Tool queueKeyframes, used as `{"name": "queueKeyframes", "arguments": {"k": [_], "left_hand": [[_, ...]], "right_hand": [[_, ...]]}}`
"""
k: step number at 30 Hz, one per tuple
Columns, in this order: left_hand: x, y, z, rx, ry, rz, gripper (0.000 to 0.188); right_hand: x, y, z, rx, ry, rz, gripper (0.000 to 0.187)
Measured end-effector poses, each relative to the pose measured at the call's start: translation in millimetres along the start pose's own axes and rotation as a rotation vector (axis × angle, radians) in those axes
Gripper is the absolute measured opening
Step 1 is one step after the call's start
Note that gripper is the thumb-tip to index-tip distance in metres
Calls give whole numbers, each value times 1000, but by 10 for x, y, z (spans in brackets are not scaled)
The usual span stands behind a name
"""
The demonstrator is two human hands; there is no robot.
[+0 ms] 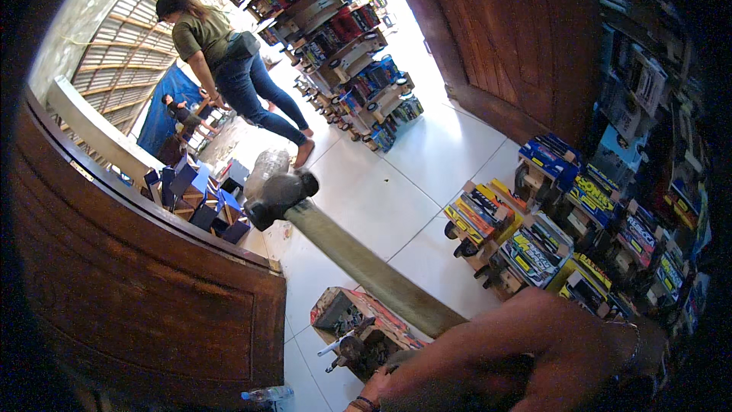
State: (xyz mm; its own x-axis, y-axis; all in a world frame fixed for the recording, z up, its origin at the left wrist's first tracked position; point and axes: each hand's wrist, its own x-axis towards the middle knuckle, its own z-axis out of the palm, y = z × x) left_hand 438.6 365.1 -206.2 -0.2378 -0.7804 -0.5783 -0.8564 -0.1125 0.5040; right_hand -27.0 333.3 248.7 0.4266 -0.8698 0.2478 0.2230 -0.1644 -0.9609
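Note:
My right hand (526,336) is closed around the wooden handle of a hammer (366,267). The hammer is raised, its dark metal head toward the upper left. Below the handle, a wooden box-shaped piece (328,307) with a red side rests on the tiled floor. Small dark parts lie inside it, and a dark round part with a white stick (329,347) shows at its near side. My left hand (375,385), with bracelets at the wrist, is beside that piece. Its fingers are mostly hidden behind my right hand.
Colourful wooden toy trucks (534,252) crowd the floor on the right; more stacked trucks (351,69) stand ahead. Brown wooden doors (152,259) flank the doorway. A person (221,46) walks beyond, near blue pieces (202,194). A plastic bottle (267,394) lies at lower left.

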Motion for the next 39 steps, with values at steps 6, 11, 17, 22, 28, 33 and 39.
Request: {"name": "queueKeyframes", "arguments": {"k": [6, 11, 17, 22, 28, 33, 39], "left_hand": [[57, -20, -158, 457, 198, 419, 39], [-130, 256, -284, 348, 197, 413, 37], [-618, 1124, -790, -16, 171, 309, 36], [-804, 2119, -1285, -534, 349, 371, 20], [-582, 3214, -1979, -827, 302, 504, 32], [-351, 3838, -2066, -781, 252, 598, 40], [149, 4343, -2092, -716, 44, 806, 46]], "right_hand": [[-65, 101, 32, 142, -65, -27, 77], [-131, 120, 6, 143, -93, -164, 73], [-169, -92, 156, 264, 89, 18, 71], [-195, 53, -37, 220, 309, 232, 97], [-153, 333, -223, -60, 537, 96, 97], [-161, 277, -362, -119, 578, 34, 81], [-366, 114, -646, -244, 738, 22, 63]]}}
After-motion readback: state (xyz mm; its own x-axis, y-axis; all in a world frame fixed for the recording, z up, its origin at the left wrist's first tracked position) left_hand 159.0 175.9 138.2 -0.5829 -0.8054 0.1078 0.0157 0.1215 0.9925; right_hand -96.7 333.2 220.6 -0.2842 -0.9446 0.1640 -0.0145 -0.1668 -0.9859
